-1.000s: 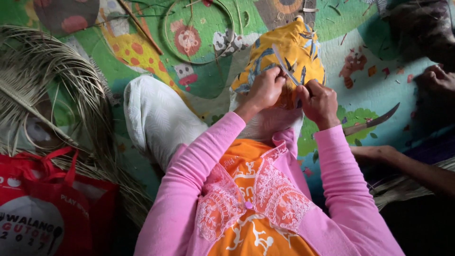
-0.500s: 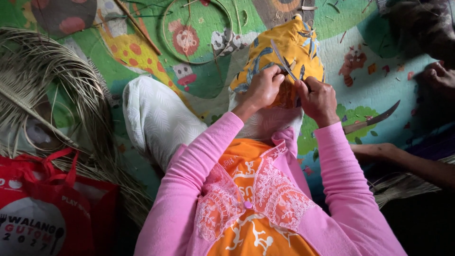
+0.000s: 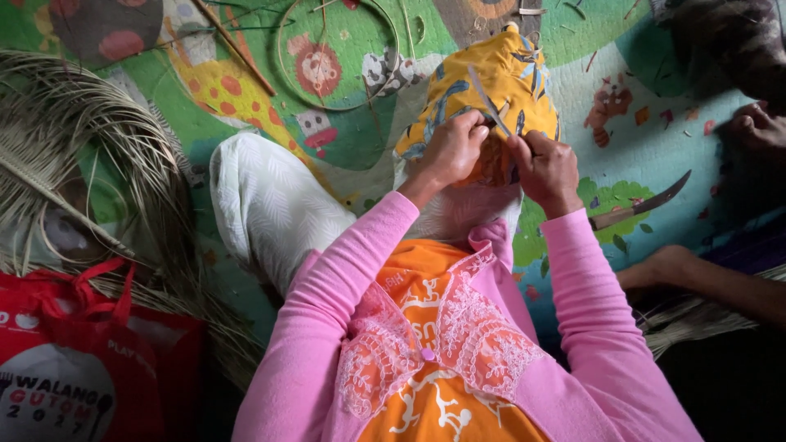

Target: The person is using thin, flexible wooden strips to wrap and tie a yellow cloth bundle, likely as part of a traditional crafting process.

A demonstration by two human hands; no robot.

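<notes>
My left hand [image 3: 450, 151] and my right hand [image 3: 547, 168] are close together over my knee, which is draped in a yellow patterned cloth [image 3: 508, 69]. Both hands pinch a thin pale leaf strip [image 3: 483, 96] whose free end points up and left between them. Pink sleeves cover both arms. What lies under my right palm is hidden.
A curved knife [image 3: 643, 205] lies on the colourful play mat [image 3: 655, 155] right of my hands. A thin hoop [image 3: 282, 69] and a stick [image 3: 237, 49] lie ahead, dried palm leaves [image 3: 90, 155] at left, a red bag [image 3: 74, 360] near left. Another person's hand [image 3: 757, 127] and forearm [image 3: 696, 278] are at right.
My hands have shifted slightly on the strip and stayed over the yellow cloth. The other person's hand at the right edge has barely moved.
</notes>
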